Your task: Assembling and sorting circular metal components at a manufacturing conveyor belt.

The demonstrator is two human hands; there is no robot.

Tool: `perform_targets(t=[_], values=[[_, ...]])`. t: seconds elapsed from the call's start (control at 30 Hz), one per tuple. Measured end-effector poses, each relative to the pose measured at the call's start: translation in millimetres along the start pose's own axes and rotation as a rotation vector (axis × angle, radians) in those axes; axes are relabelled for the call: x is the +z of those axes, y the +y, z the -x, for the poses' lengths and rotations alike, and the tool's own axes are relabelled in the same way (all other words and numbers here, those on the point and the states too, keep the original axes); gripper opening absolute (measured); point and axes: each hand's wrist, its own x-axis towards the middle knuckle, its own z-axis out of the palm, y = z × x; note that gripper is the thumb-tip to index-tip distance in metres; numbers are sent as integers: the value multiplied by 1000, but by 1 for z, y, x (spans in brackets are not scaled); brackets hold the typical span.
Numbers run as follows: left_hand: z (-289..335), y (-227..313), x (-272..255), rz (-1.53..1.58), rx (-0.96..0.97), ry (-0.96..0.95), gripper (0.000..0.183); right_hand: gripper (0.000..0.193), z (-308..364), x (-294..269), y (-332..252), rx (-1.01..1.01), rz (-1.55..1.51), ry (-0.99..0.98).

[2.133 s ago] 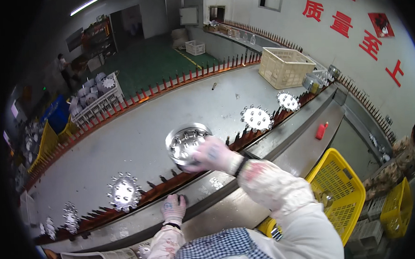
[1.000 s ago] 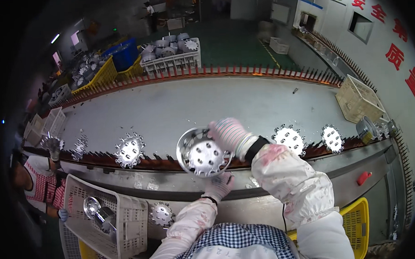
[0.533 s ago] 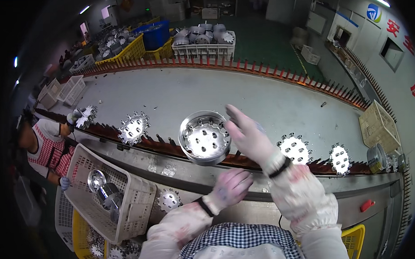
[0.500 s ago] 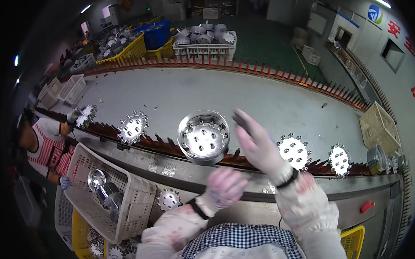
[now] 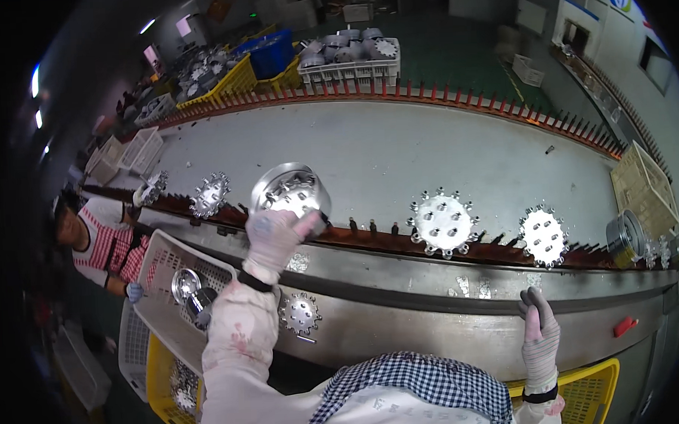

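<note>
Two shiny metal parts (image 5: pixel 193 292) lie in the white basket (image 5: pixel 162 272) beside the left hand (image 5: pixel 274 233)

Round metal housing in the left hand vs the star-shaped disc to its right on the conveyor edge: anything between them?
Head view: between the round metal housing and the star-shaped disc only the toothed rail shows; no part sits there.

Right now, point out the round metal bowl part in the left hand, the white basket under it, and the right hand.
Metal bowl part (image 5: pixel 290 191), head view, on its shiny rim.
White basket (image 5: pixel 163 293), head view, on its mesh wall.
Right hand (image 5: pixel 540 332), head view, on the glove's back.
</note>
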Motion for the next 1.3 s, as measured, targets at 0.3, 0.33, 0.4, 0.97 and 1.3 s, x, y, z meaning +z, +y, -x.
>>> perform_targets(t=[0.3, 0.33, 0.4, 0.97, 1.3], values=[[-23, -36, -33, -65, -396, 199, 47, 42, 17, -48, 20, 164, 60, 32], [-31, -98, -79, 34, -431, 122, 52, 42, 30, -32, 14, 176, 54, 5], [-96, -114, -125, 53, -640, 138, 61, 43, 32, -4, 3, 135, 17, 89], [5, 150, -43, 1301, -735, -294, 53, 47, -21, 142, -58, 311, -189, -766], [11, 164, 36, 1376, -793, -496, 48, 52, -9, 125, -52, 440, 98, -725]])
